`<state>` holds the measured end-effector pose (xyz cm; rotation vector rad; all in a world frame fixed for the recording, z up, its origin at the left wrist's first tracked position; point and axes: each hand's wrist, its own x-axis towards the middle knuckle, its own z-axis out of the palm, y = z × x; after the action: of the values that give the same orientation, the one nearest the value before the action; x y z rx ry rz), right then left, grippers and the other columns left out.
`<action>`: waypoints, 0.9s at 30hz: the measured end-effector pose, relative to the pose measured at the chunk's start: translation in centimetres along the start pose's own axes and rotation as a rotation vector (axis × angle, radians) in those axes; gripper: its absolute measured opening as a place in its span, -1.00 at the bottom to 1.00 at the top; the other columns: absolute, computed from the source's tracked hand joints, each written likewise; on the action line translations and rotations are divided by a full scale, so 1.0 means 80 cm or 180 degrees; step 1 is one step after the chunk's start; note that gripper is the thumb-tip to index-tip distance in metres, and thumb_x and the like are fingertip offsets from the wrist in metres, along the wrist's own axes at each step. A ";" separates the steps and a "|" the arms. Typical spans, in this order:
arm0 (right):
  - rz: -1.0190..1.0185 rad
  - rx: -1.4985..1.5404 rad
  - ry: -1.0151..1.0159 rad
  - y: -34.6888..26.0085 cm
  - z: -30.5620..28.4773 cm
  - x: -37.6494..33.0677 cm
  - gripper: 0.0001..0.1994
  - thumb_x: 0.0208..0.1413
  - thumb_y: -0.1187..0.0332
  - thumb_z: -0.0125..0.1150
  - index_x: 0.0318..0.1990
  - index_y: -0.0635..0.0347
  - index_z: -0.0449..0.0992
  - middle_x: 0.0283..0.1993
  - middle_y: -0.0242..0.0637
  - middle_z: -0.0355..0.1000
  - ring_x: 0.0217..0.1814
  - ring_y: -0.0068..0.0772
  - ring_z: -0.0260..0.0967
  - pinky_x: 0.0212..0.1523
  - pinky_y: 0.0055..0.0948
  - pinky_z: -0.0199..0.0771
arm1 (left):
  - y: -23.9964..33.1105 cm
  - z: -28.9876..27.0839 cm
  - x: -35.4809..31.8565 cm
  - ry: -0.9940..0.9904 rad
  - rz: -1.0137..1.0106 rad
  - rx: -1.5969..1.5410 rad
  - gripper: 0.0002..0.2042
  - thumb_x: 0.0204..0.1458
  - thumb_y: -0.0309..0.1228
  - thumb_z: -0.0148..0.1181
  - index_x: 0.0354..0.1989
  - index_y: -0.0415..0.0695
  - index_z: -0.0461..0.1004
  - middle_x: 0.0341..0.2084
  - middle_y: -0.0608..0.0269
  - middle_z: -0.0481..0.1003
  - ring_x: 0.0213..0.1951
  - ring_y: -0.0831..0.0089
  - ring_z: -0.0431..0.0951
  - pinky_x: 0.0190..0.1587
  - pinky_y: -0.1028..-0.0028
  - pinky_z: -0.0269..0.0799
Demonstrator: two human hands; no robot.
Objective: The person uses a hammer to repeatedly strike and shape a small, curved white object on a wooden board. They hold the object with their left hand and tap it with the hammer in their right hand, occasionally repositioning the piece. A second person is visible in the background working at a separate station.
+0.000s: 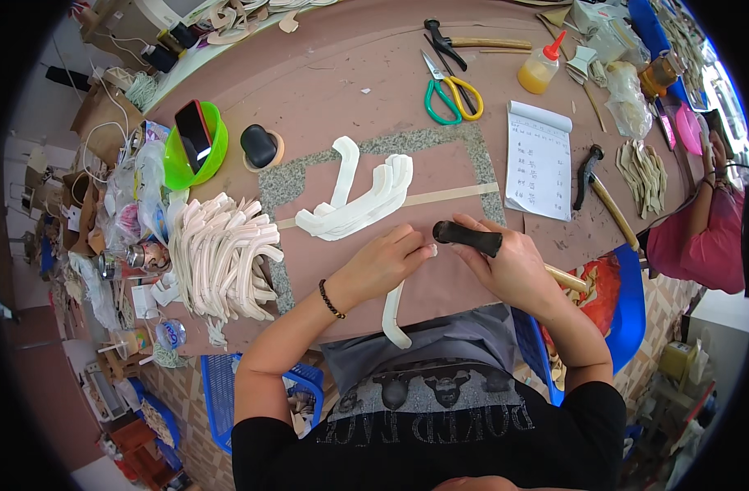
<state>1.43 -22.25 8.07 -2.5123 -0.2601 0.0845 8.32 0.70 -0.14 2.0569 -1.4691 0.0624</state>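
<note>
My left hand (384,260) pinches a curved white strip (395,321), whose lower end hangs out below the fingers toward the table's near edge. Close beside it, my right hand (512,266) is closed round a hammer (482,240). Its dark head is at the fingers and its pale wooden handle sticks out behind the palm. Just beyond my hands, several white strips lie in an overlapping stack (354,214) on a brown sheet over a speckled stone slab (286,262). A large heap of cream strips (223,258) sits to the left of the slab.
A notepad (538,164) and another hammer (607,196) lie to the right. Scissors (449,94), pincers (446,42) and a glue bottle (538,69) are farther back. A green bowl (215,139) holds a phone. Blue baskets (628,303) flank my lap; a person (706,233) is at far right.
</note>
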 end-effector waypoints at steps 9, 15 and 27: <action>-0.0191 0.0060 0.0040 0.003 0.008 0.005 -0.54 0.16 0.27 0.28 0.22 0.13 0.47 -0.29 -0.11 0.52 -0.37 0.09 0.53 -0.35 -0.07 0.56 | 0.007 -0.005 -0.014 -0.0109 -0.0293 0.0001 -0.77 0.07 -0.50 0.24 -0.09 -0.25 0.56 -0.18 0.19 0.48 -0.15 0.24 0.45 -0.11 0.27 0.46; -0.0266 -0.0043 -0.0003 -0.004 0.006 0.007 -0.55 0.17 0.26 0.29 0.22 0.11 0.48 -0.29 -0.11 0.52 -0.38 0.06 0.54 -0.36 -0.09 0.57 | 0.019 -0.003 -0.023 0.0059 -0.0383 0.0186 -0.71 0.00 -0.56 0.26 -0.06 -0.31 0.53 -0.17 0.14 0.48 -0.12 0.19 0.45 -0.09 0.27 0.47; -0.0328 -0.0148 -0.0239 -0.004 0.019 0.016 -0.54 0.19 0.22 0.28 0.22 0.13 0.47 -0.27 -0.11 0.54 -0.37 0.05 0.55 -0.35 -0.11 0.58 | 0.034 0.014 -0.039 0.0636 -0.0854 0.0293 -0.69 -0.06 -0.57 0.32 -0.08 -0.22 0.56 -0.22 0.22 0.46 -0.13 0.24 0.46 -0.07 0.29 0.33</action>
<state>2.45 -20.87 7.00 -2.5399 -0.4263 0.1329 4.40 2.22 -0.95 2.2326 -1.0803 0.2245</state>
